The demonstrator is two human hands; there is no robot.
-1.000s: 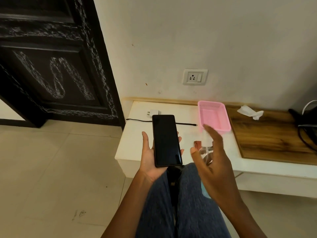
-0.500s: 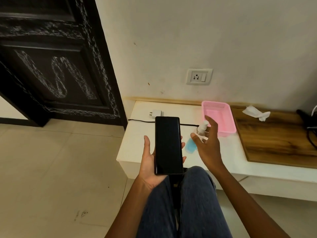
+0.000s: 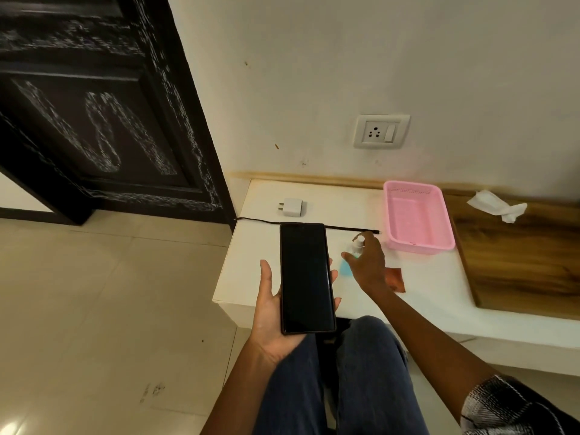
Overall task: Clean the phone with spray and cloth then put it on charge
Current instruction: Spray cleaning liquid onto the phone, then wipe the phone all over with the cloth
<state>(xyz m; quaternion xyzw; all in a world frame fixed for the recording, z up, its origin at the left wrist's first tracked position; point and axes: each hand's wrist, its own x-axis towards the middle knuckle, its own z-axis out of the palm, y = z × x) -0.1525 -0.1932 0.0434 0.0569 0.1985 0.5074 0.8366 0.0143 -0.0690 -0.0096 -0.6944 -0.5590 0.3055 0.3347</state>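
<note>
My left hand (image 3: 270, 312) holds a black phone (image 3: 306, 277) upright, its dark screen facing me, above my knees. My right hand (image 3: 368, 265) reaches over the white ledge (image 3: 251, 277) with its fingers around a small spray bottle (image 3: 346, 266) that has blue liquid and a white cap; the bottle is tilted, low over the ledge. A small reddish-brown cloth (image 3: 396, 279) lies on the ledge just right of that hand. A white charger plug (image 3: 293, 206) and a black cable (image 3: 342, 228) lie further back. The wall socket (image 3: 380, 131) is above the ledge.
A pink plastic basket (image 3: 417, 246) stands at the back of the ledge, right of the cable's end. A wooden board (image 3: 518, 262) covers the ledge's right part, with a crumpled white tissue (image 3: 496, 206) on it. A black door (image 3: 94, 105) is at left, above the tiled floor.
My right hand has carried the spray bottle forward, away from the phone and down to the ledge. The reddish cloth has come into sight. The phone has stayed in my left hand.
</note>
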